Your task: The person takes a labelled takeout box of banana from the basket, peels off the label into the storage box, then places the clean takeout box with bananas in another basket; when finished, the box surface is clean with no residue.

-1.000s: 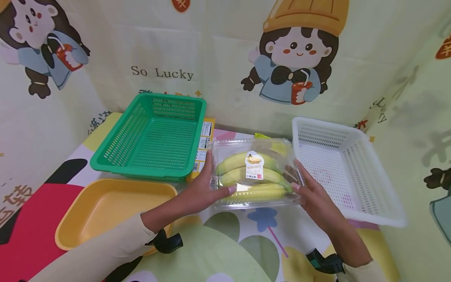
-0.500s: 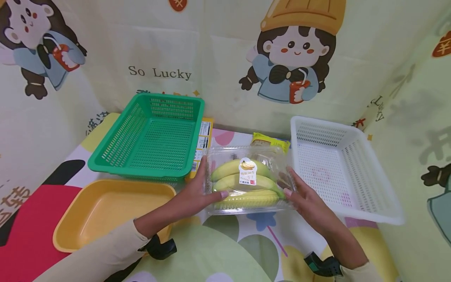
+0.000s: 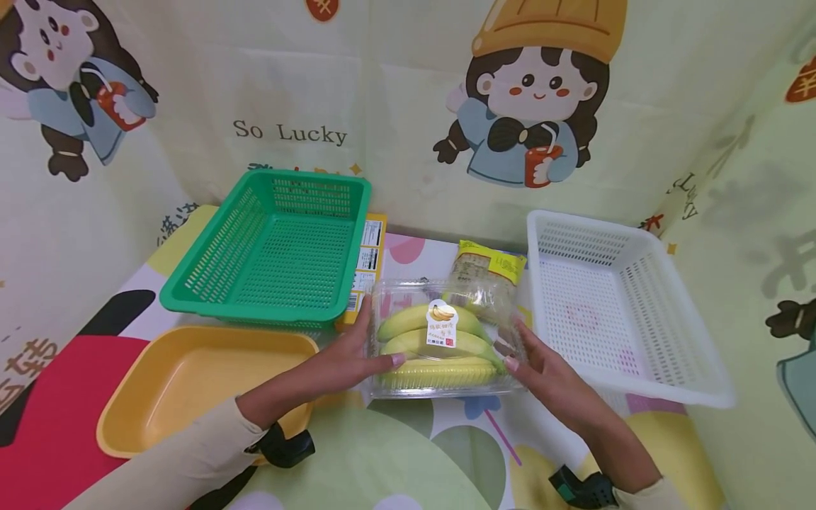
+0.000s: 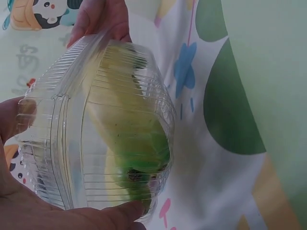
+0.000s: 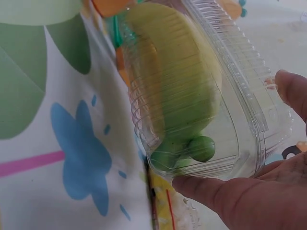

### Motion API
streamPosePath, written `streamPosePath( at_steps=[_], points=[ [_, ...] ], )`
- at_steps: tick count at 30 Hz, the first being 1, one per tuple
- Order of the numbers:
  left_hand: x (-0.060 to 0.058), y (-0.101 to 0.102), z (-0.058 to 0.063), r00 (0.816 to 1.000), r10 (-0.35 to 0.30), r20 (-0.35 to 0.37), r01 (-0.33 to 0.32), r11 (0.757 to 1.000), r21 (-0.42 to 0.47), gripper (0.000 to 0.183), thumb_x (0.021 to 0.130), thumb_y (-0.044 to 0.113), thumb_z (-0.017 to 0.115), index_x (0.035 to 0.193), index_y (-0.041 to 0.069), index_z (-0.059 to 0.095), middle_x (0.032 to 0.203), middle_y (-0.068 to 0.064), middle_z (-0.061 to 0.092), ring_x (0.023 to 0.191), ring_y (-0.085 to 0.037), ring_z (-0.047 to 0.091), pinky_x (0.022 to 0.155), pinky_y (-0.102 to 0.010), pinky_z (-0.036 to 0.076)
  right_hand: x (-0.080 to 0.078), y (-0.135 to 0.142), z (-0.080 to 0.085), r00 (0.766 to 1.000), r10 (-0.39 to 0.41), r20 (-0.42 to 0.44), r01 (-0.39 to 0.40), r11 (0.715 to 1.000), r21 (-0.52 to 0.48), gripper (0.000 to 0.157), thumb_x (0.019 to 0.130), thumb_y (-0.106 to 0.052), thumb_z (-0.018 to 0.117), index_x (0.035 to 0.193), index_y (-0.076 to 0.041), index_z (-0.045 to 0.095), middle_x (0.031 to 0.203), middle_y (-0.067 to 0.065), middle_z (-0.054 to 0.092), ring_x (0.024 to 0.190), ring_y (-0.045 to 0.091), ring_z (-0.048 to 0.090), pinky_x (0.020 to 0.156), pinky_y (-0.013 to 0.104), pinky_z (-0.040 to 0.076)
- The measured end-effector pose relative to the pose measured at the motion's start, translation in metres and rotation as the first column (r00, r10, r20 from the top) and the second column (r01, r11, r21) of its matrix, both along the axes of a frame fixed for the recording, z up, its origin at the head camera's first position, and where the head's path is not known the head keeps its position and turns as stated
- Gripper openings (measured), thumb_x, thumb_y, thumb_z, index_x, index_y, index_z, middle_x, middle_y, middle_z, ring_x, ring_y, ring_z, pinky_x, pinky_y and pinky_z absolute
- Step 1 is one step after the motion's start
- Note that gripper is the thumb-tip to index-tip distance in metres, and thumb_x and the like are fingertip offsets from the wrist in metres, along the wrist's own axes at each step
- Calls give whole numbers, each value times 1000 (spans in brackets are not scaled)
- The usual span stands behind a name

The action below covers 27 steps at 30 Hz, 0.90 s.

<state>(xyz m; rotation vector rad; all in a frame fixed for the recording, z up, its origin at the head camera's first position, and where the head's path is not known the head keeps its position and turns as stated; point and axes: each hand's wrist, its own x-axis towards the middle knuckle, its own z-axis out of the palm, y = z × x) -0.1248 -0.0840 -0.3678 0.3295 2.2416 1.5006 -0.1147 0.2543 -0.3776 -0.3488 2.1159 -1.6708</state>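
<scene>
Both hands hold a clear plastic clamshell box of bananas (image 3: 440, 368) near the middle of the head view. A white sticker with a banana picture is on its lid. My left hand (image 3: 344, 361) grips the left end, thumb over the near side; my right hand (image 3: 553, 382) grips the right end the same way. In the left wrist view the ribbed box (image 4: 124, 120) stands between thumb and fingers, its lid edge pressed together. Greenish banana ends show through the plastic in the right wrist view, with the right thumb (image 5: 196, 187) at the lower corner.
Behind the clamshell lies a yellow-topped clear bag (image 3: 491, 269). A green basket (image 3: 280, 315) stands back left, overlapping a yellow printed package (image 3: 370, 258). An orange-yellow basin (image 3: 204, 336) is at near left, and a white basket (image 3: 695, 340) is on the right. A patterned curtain (image 3: 408, 120) closes the back.
Both hands have brought the clamshell box down and slightly left, toward the person. More of the bag behind it now shows. Baskets and basin stay put.
</scene>
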Motion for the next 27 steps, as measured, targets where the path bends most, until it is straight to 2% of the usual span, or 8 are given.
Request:
streamPosePath(
  at_steps=[4, 10, 15, 21, 27],
  points=[
    [0, -1, -2, 1000, 0, 20, 0, 1000, 8, 113, 88, 42, 69, 153, 15, -19, 161, -11, -9, 145, -35, 5, 112, -59, 17, 1, -1, -5, 1000, 6, 15, -6, 1000, -7, 78, 105, -21, 47, 154, -7, -12, 160, 20, -4, 144, 39, 7, 96, 11, 29],
    [-1, -2, -6, 1000, 6, 30, -6, 1000, 7, 116, 84, 40, 73, 154, 16, -16, 162, -12, -3, 143, -34, 12, 111, -58, 19, 2, -2, -10, 999, 27, 19, -26, 999, -30, 79, 104, -19, 47, 154, -9, -13, 160, 20, -5, 143, 40, 9, 97, 11, 31],
    [-2, -3, -11, 1000, 5, 29, -5, 1000, -1, 119, 82, 43, 75, 155, 18, -14, 162, -11, -4, 144, -33, 10, 111, -59, 18, 2, -2, -14, 998, 49, 27, -47, 998, -48, 78, 105, -16, 45, 153, -10, -17, 160, 19, -7, 143, 41, 8, 97, 12, 31],
    [-3, -4, -17, 998, 17, 56, -18, 1000, 17, 118, 80, 40, 77, 156, 19, -11, 162, -12, 0, 142, -34, 13, 110, -61, 17, 2, -3, -21, 997, 46, 58, -44, 998, -39, 80, 105, -19, 46, 154, -12, -16, 159, 22, -1, 143, 40, 8, 97, 12, 31],
    [-4, -5, -18, 996, 30, 88, -29, 1000, -5, 118, 81, 41, 77, 156, 17, -10, 162, -12, 1, 143, -34, 11, 111, -61, 16, 1, -3, -25, 997, 44, 62, -42, 999, -26, 79, 104, -19, 46, 155, -12, -14, 159, 23, 2, 143, 40, 9, 97, 12, 31]
  ],
)
